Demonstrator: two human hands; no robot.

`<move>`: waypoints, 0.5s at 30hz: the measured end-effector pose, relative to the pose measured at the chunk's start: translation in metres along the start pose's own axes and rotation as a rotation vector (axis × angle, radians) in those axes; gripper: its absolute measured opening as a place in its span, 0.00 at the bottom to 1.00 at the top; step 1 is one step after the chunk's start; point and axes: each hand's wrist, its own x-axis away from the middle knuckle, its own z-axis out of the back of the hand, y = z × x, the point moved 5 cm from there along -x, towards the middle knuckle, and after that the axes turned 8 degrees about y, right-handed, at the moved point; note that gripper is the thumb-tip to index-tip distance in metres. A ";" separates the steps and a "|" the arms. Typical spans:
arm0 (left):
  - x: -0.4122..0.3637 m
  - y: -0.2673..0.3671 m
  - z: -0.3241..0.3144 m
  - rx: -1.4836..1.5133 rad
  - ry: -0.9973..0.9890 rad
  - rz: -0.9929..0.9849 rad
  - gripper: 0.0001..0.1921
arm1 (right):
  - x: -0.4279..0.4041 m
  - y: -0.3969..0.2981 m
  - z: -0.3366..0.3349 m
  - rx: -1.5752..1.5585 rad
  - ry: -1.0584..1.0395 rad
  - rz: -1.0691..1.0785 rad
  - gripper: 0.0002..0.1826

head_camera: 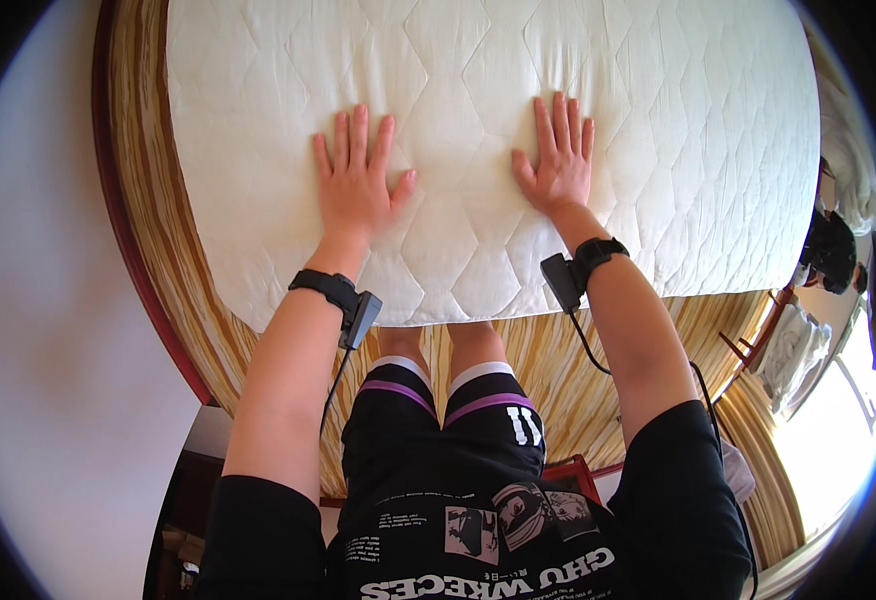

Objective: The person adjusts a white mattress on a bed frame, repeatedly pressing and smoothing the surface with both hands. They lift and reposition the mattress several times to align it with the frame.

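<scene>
A white quilted mattress (453, 150) fills the space before me, its surface stitched in a wavy honeycomb pattern. My left hand (355, 184) lies palm down on it with fingers spread. To the right, my right hand (560, 166) also rests palm down on the quilting, fingers apart and thumb pointing inward. Small creases run in the fabric beyond the fingertips. Neither hand holds anything. The mattress's near edge crosses in front of my bare legs and hides part of them.
A surface with brown and cream wood-like streaks (558, 375) extends below the mattress, bordered at left by a dark red rim (138, 277). Beside it rises a white wall (40, 225). Pale cloth (794, 352) and a black item (828, 251) are at right, near a bright window (835, 442).
</scene>
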 end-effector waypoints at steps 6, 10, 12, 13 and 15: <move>0.021 0.011 0.008 -0.002 0.019 -0.001 0.34 | 0.023 -0.009 0.012 -0.035 -0.033 -0.011 0.39; 0.032 0.015 0.014 0.002 -0.007 -0.022 0.33 | 0.044 -0.018 0.022 -0.045 -0.073 -0.022 0.38; 0.033 0.018 0.017 0.001 -0.034 -0.048 0.33 | 0.049 -0.021 0.026 -0.037 -0.087 -0.035 0.39; 0.032 0.020 0.018 -0.001 -0.048 -0.068 0.33 | 0.049 -0.022 0.028 -0.035 -0.097 -0.044 0.40; 0.028 0.020 0.017 -0.002 -0.081 -0.096 0.33 | 0.045 -0.022 0.026 -0.042 -0.130 -0.062 0.40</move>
